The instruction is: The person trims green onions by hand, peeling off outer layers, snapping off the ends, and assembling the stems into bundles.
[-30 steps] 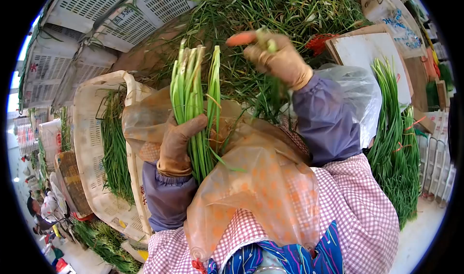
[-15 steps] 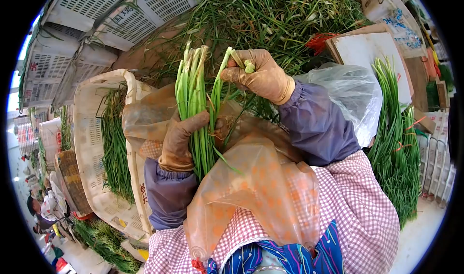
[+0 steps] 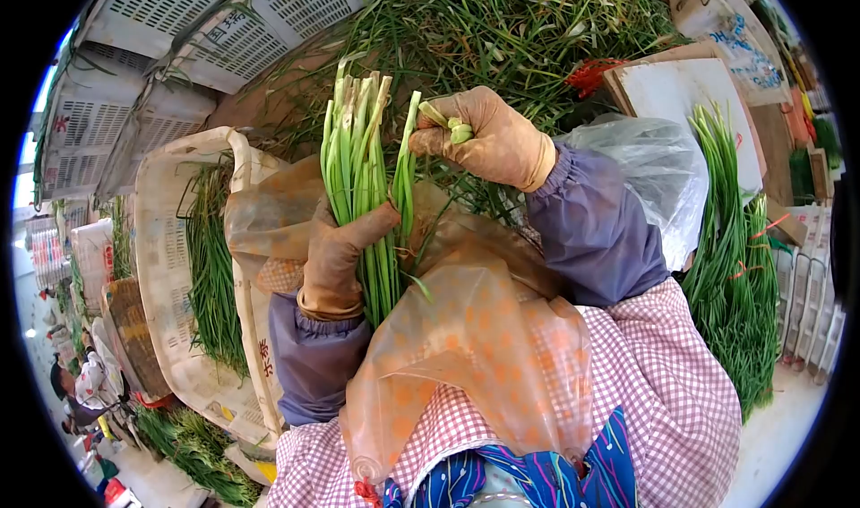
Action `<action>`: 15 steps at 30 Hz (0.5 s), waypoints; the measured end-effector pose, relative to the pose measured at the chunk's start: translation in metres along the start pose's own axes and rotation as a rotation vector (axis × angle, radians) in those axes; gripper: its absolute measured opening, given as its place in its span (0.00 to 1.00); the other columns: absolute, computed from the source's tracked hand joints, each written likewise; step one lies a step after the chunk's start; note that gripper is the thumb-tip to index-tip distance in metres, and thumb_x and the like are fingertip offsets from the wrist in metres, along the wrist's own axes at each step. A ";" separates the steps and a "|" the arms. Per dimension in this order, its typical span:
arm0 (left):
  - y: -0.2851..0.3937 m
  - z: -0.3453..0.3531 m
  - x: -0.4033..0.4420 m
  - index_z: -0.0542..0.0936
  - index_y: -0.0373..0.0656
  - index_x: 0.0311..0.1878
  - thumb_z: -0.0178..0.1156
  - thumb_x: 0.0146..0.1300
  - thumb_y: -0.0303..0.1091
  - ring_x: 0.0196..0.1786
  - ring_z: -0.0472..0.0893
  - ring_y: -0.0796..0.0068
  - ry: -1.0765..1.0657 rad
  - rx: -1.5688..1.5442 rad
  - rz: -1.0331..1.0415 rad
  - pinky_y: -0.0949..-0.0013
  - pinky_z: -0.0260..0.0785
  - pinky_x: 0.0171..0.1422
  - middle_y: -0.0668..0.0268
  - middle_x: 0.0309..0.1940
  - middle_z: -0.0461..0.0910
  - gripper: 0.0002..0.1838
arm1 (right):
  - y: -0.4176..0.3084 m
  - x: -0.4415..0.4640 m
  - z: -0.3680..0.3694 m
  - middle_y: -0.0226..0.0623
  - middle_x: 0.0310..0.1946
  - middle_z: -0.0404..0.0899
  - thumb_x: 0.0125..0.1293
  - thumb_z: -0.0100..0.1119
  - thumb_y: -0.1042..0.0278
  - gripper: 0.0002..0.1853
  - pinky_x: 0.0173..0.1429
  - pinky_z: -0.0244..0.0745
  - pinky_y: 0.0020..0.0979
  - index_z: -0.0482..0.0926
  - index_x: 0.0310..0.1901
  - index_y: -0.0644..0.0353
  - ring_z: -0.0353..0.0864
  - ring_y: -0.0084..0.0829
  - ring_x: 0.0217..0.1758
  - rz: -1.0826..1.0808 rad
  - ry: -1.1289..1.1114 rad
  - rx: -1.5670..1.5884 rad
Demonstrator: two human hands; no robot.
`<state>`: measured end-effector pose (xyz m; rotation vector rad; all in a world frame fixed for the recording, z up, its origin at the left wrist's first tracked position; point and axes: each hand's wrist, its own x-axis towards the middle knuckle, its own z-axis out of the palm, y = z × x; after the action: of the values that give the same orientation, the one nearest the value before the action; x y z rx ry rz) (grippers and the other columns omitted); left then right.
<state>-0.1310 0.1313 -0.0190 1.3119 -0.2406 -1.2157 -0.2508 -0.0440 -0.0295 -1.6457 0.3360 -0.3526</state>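
Heap of loose, tangled green leaves (image 3: 537, 47) at top centre. Rest?

White slotted plastic crates (image 3: 166, 4) upper left. Below them, a cream slotted plastic basket (image 3: 164, 230). Translucent orange-spotted plastic apron (image 3: 475, 329) across the person's front.

Right side?

Long dark-green leafy bunches (image 3: 733, 329) lying side by side. Crumpled clear plastic sheet (image 3: 658, 163) between them and the right sleeve. Back at left: long green leaves (image 3: 210, 275) inside the basket.

Main item?

Bundle of green stalks with pale ends (image 3: 354, 154). Out in front of the apron, pale ends toward the heap, one stalk splayed slightly off its right edge.

Hands?

Brown-gloved left hand (image 3: 336, 253): wrapped round the bundle, thumb across it. Brown-gloved right hand (image 3: 479, 141): curled, gripping short pale-green stalk pieces (image 3: 460, 133). Fingertips right beside the splayed stalk; can't tell if they pinch it.
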 end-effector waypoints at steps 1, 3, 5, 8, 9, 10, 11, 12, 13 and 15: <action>0.000 -0.001 0.001 0.74 0.36 0.46 0.64 0.49 0.25 0.28 0.80 0.71 -0.013 0.024 -0.009 0.72 0.76 0.28 0.61 0.31 0.79 0.19 | 0.001 0.000 -0.001 0.19 0.17 0.66 0.61 0.60 0.68 0.06 0.23 0.56 0.21 0.80 0.34 0.62 0.60 0.13 0.20 0.000 0.000 0.000; -0.001 -0.003 0.000 0.74 0.36 0.46 0.65 0.48 0.26 0.27 0.80 0.71 0.012 0.033 -0.006 0.73 0.75 0.28 0.61 0.31 0.79 0.20 | 0.006 0.000 -0.003 0.23 0.16 0.66 0.60 0.60 0.69 0.06 0.23 0.58 0.23 0.80 0.34 0.62 0.61 0.14 0.20 -0.025 0.005 -0.082; -0.001 -0.003 -0.001 0.74 0.36 0.46 0.66 0.47 0.27 0.27 0.79 0.72 0.040 0.041 -0.004 0.74 0.74 0.27 0.62 0.30 0.79 0.21 | 0.010 0.001 -0.003 0.26 0.16 0.68 0.60 0.59 0.69 0.06 0.24 0.60 0.24 0.80 0.34 0.62 0.63 0.16 0.20 -0.088 0.056 -0.206; -0.003 -0.003 -0.001 0.74 0.36 0.46 0.66 0.47 0.27 0.27 0.79 0.73 0.050 0.057 0.016 0.74 0.74 0.27 0.62 0.29 0.79 0.21 | 0.015 0.002 0.001 0.34 0.18 0.72 0.60 0.59 0.70 0.05 0.26 0.64 0.26 0.79 0.34 0.62 0.69 0.21 0.21 -0.195 0.220 -0.488; -0.003 -0.004 -0.001 0.74 0.36 0.46 0.65 0.47 0.27 0.27 0.79 0.73 0.059 0.069 0.015 0.74 0.74 0.27 0.62 0.29 0.79 0.20 | 0.015 0.003 0.001 0.38 0.20 0.75 0.59 0.59 0.71 0.04 0.27 0.67 0.27 0.79 0.34 0.62 0.73 0.24 0.22 -0.241 0.335 -0.648; -0.002 -0.005 -0.001 0.74 0.36 0.46 0.65 0.47 0.26 0.26 0.79 0.73 0.067 0.081 0.015 0.74 0.74 0.27 0.62 0.28 0.79 0.20 | 0.016 0.004 -0.001 0.41 0.26 0.80 0.59 0.59 0.72 0.04 0.32 0.72 0.26 0.80 0.35 0.62 0.79 0.29 0.27 -0.160 0.409 -0.727; -0.002 -0.008 0.000 0.74 0.36 0.46 0.65 0.47 0.26 0.26 0.79 0.73 0.069 0.081 0.016 0.74 0.74 0.27 0.62 0.28 0.79 0.20 | 0.020 0.010 -0.009 0.40 0.29 0.82 0.59 0.60 0.71 0.06 0.35 0.75 0.25 0.81 0.37 0.60 0.81 0.28 0.31 -0.090 0.509 -0.854; -0.003 -0.012 0.000 0.74 0.36 0.45 0.64 0.48 0.24 0.27 0.79 0.73 0.053 0.070 0.014 0.73 0.74 0.28 0.62 0.30 0.79 0.19 | 0.044 0.014 -0.029 0.38 0.31 0.83 0.59 0.61 0.69 0.07 0.37 0.76 0.25 0.82 0.39 0.59 0.81 0.29 0.32 -0.266 0.684 -0.831; -0.003 -0.015 -0.001 0.74 0.36 0.45 0.63 0.48 0.22 0.27 0.78 0.73 0.038 0.058 0.013 0.73 0.74 0.29 0.63 0.31 0.79 0.18 | 0.051 0.016 -0.053 0.39 0.25 0.80 0.58 0.57 0.61 0.07 0.32 0.75 0.34 0.80 0.37 0.51 0.81 0.37 0.29 -0.381 0.829 -0.826; -0.002 -0.013 -0.004 0.74 0.36 0.46 0.63 0.48 0.22 0.27 0.79 0.72 0.062 0.039 0.028 0.73 0.74 0.30 0.62 0.31 0.79 0.19 | 0.060 0.014 -0.101 0.42 0.34 0.81 0.59 0.58 0.62 0.11 0.36 0.77 0.36 0.80 0.43 0.54 0.82 0.41 0.34 0.100 0.878 -1.051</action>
<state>-0.1241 0.1432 -0.0230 1.3738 -0.2386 -1.1497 -0.2813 -0.1471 -0.0791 -2.3891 1.4438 -0.9228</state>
